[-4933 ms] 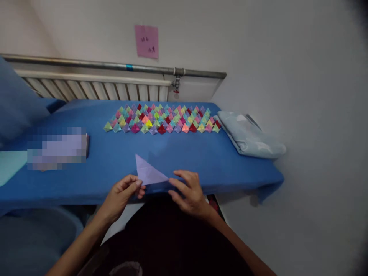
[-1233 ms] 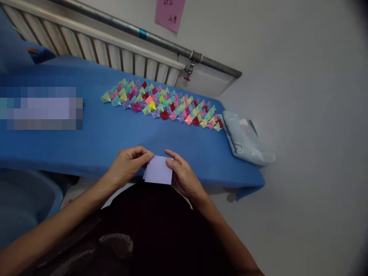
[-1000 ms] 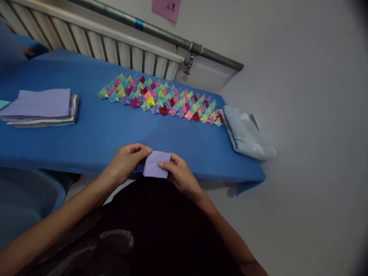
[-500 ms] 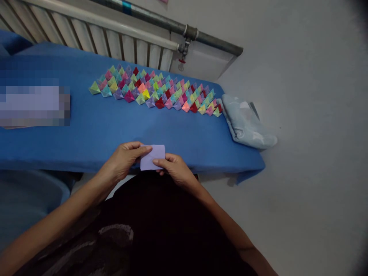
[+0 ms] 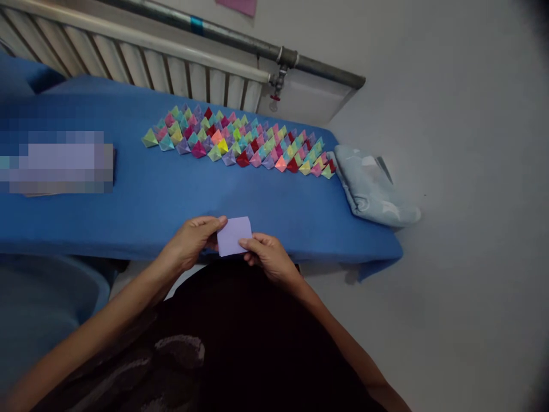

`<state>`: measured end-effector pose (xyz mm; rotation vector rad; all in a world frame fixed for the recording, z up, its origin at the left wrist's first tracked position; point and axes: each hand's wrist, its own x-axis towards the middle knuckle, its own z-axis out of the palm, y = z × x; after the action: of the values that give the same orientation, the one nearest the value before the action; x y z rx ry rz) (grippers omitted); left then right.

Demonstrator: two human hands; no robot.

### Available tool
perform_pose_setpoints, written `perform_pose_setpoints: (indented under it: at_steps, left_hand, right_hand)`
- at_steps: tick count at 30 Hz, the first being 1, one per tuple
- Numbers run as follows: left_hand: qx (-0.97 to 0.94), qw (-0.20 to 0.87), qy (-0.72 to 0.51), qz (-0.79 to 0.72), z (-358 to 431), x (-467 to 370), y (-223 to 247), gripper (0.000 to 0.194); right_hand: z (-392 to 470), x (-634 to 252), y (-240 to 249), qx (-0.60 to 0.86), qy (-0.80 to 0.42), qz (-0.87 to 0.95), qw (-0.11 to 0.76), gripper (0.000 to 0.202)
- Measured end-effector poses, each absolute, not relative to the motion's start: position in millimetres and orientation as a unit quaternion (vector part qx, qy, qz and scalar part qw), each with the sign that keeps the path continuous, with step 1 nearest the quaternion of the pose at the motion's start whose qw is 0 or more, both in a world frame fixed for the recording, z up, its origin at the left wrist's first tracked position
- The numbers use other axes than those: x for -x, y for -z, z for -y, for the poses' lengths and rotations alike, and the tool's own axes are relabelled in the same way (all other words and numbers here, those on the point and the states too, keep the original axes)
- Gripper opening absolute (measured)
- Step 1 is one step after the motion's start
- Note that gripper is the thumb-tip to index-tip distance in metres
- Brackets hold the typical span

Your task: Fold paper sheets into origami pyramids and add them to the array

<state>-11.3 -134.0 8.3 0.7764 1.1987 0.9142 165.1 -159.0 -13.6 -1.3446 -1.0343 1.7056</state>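
A folded square of lilac paper (image 5: 233, 235) is held between my two hands, over the near edge of the blue-covered table. My left hand (image 5: 195, 240) pinches its upper left corner, thumb on top. At the lower right, my right hand (image 5: 270, 254) grips it with the thumb pressed on the face and fingers underneath. Behind the paper, several rows of small folded paper boats (image 5: 240, 140) in many colours stand close together.
The blue cloth (image 5: 171, 194) covers the table. A folded grey-blue fabric (image 5: 373, 183) lies at its right end. At left sits a blurred-out lilac stack (image 5: 68, 157). A radiator (image 5: 141, 66) and a pipe with a red-handled valve (image 5: 277, 91) run along the back. A blue chair (image 5: 51, 297) stands lower left.
My left thumb has slid back toward the paper's upper left corner, and my right thumb sits nearer its right edge. The whole view has shifted slightly.
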Motion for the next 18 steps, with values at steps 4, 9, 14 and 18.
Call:
perform_pose_setpoints:
  at_steps: [4,9,14,18]
  left_hand:
    - [-0.378,0.656,-0.36,-0.545,136.8,11.2,-15.9,0.043]
    - [-0.425,0.636,-0.315,-0.562,142.9,11.3,-19.6,0.037]
    - [-0.419,0.684,-0.287,-0.524,136.9,22.8,-19.0,0.036]
    - [-0.429,0.703,-0.258,-0.505,130.7,30.6,-17.2,0.037]
  right_hand:
    - [157.5,-163.5,15.4,0.501,-0.686,0.34,0.404,0.037]
    - [157.3,-159.7,17.3,0.502,-0.675,0.329,0.43,0.038]
    - [154.8,-164.2,12.3,0.498,-0.664,0.346,0.438,0.039]
    - [146.2,-169.0,1.8,0.502,-0.632,0.355,0.473,0.04]
